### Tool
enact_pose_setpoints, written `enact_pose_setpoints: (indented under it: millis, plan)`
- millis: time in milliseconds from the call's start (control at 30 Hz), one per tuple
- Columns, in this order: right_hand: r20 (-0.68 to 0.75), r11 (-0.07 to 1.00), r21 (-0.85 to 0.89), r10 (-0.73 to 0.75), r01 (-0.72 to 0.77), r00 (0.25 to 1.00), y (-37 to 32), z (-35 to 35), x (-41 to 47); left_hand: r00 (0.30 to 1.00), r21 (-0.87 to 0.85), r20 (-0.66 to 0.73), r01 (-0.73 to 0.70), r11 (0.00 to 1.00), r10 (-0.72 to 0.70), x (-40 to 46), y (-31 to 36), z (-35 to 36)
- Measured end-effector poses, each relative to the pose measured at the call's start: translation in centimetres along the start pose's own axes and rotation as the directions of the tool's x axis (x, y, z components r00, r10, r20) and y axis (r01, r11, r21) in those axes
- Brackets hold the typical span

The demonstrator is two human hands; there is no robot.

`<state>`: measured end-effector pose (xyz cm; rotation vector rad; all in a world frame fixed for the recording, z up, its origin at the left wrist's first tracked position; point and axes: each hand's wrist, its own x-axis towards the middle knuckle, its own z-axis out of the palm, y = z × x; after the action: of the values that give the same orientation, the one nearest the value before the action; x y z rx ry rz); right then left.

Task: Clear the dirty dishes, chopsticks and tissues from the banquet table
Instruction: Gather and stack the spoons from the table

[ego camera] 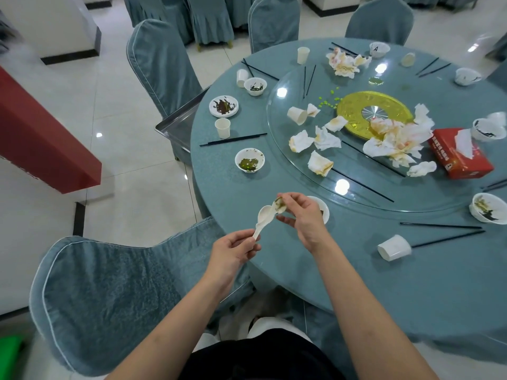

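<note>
— White spoons, two of them: the left hand point(233, 249) holds the handle of a clean-looking spoon point(264, 219) with its fingers point(248, 242) curled round it, and the right hand point(300, 215) pinches a second, food-smeared spoon point(280, 206) between thumb and fingertips, its bowl touching the first. Both hang just off the near edge of the surface point(343, 270).

— So how much of the clearing is done?

— Very little, I'd judge. Right behind the right hand sits a bowl point(325, 208), partly hidden. Up and left of the fingers are a dirty bowl point(249, 160), a pair of chopsticks point(233, 139), a paper cup point(222, 128) and a smeared plate point(223, 106). To the right lie a tipped cup point(395, 248) and more chopsticks point(441, 231).

— And the tissues?

— Crumpled tissues point(395, 138) litter the glass turntable point(356, 193), well beyond the hands, next to a red tissue box point(461, 157). None look gathered.

— Anywhere to put things?

— A metal tray point(178, 119) stands at the far left edge; I cannot tell what it holds. Nearly everything remains to be collected.
</note>
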<state>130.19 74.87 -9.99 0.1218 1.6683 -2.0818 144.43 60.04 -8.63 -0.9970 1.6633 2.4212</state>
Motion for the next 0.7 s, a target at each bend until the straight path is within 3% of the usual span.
enact_pose_setpoints:
  millis: [400,700]
  plan:
    - [0.103,0.987,-0.161,0.037,-0.02,0.994,0.1,2.1,-0.3,0.999,-0.066,0.032,0.002,0.998,0.0,-1.1,0.4,-1.6]
    - [0.172,0.98,-0.197,0.025,0.009,0.985,1.0,8.2,-2.0,0.998,-0.182,0.036,-0.039,0.983,0.046,-3.5,1.3,-6.9]
